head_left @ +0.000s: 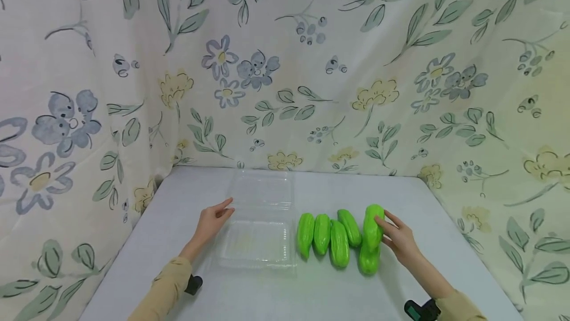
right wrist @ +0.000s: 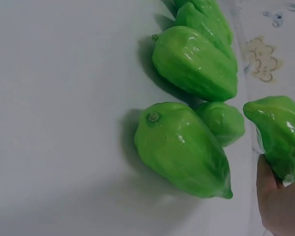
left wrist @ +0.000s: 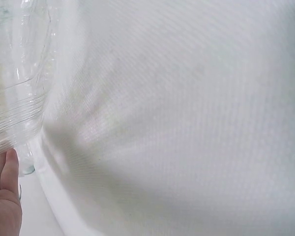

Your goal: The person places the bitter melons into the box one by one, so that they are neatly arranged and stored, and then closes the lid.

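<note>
My right hand [head_left: 399, 239] holds a glossy green gourd-like vegetable [head_left: 373, 224], thumb and fingers on its right side. Held upright, it overlaps another green vegetable [head_left: 369, 260] in the head view; the right wrist view shows that lower one [right wrist: 182, 150] lying on the table with its stem end visible. To the left stands a clear plastic clamshell container [head_left: 256, 264], spread flat, its lid [head_left: 262, 175] toward the back. My left hand [head_left: 211, 222] is at its left edge, near the fold. Straight fingers [left wrist: 10, 169] touch the ridged plastic in the left wrist view.
Several similar green vegetables [head_left: 322, 234] lie in a row between the container and my right hand. Everything rests on a white-covered table [head_left: 320, 294]. A floral cloth [head_left: 285, 64] hangs behind it and along the sides.
</note>
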Demonstrator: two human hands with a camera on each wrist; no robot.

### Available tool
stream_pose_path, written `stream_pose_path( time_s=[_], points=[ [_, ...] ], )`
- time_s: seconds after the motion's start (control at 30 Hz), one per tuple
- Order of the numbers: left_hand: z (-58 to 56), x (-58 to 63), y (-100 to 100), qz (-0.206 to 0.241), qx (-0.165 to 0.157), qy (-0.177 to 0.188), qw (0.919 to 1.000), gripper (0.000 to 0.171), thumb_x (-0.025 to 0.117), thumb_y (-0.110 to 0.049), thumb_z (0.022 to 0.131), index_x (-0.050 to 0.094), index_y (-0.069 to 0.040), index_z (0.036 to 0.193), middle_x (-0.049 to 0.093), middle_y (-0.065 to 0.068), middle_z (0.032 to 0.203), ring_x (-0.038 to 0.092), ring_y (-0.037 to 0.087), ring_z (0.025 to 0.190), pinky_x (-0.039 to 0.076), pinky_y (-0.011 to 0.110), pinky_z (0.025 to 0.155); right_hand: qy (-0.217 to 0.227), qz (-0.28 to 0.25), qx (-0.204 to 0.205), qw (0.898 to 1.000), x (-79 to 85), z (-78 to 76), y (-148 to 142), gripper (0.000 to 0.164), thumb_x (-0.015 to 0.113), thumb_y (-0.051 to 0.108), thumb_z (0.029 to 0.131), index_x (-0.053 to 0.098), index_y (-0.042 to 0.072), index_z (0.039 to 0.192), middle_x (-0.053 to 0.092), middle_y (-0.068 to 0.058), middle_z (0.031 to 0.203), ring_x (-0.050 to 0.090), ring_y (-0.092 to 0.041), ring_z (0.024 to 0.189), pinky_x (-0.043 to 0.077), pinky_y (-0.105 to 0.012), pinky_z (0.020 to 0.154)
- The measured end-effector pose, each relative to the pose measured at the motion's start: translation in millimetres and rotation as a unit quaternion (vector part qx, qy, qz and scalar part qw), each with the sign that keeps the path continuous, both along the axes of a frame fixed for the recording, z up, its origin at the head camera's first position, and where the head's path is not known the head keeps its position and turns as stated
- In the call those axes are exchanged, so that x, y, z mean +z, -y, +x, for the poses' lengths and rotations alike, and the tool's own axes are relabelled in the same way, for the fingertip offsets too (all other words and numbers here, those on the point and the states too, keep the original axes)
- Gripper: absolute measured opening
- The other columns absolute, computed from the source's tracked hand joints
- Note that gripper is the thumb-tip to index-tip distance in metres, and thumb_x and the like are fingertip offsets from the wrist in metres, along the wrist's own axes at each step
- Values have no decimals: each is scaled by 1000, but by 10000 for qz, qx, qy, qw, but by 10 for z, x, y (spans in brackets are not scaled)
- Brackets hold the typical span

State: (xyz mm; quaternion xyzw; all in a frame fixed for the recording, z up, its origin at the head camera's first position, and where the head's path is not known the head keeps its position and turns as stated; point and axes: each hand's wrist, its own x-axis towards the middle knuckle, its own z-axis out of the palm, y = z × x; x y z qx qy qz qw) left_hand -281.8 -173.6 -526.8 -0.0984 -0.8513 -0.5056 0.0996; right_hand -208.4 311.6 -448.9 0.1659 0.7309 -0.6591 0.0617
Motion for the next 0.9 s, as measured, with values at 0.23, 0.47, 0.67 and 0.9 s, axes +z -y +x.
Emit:
stream_pose_path(
  time_s=[0.23,0.47,0.67,0.9],
  points=[
    [-16,9,2,18,-1,13,10000,43,64,-22,91,57,-5,131,66,21,115,68,30,97,44,16,62,-94,51,63,9999,19,-54,89,78,56,38,95,14,9,153,24,-23,153,54,8,90,45,-21,91],
    [-6,1,-4,-34,-8,125,9999,44,63,-23,92,56,-5,132,64,18,121,67,29,100,47,17,67,-152,85,151,9997,17,-87,194,75,55,36,96,15,9,153,26,-24,152,41,-21,125,30,-45,111],
    [-11,-14,-11,-99,-3,51,9999,45,63,-25,92,56,-4,131,64,18,121,67,28,100,49,17,70,-196,40,228,9995,18,-117,316,74,55,35,96,15,10,153,26,-24,151,39,-30,131,33,-45,110],
    [-5,-8,-20,-88,85,101,9999,44,63,-25,92,57,-6,131,65,18,120,67,28,100,49,16,71,-327,-167,366,9987,18,-179,525,72,54,32,97,16,9,153,26,-26,151,31,-39,138,29,-50,111]
  ],
)
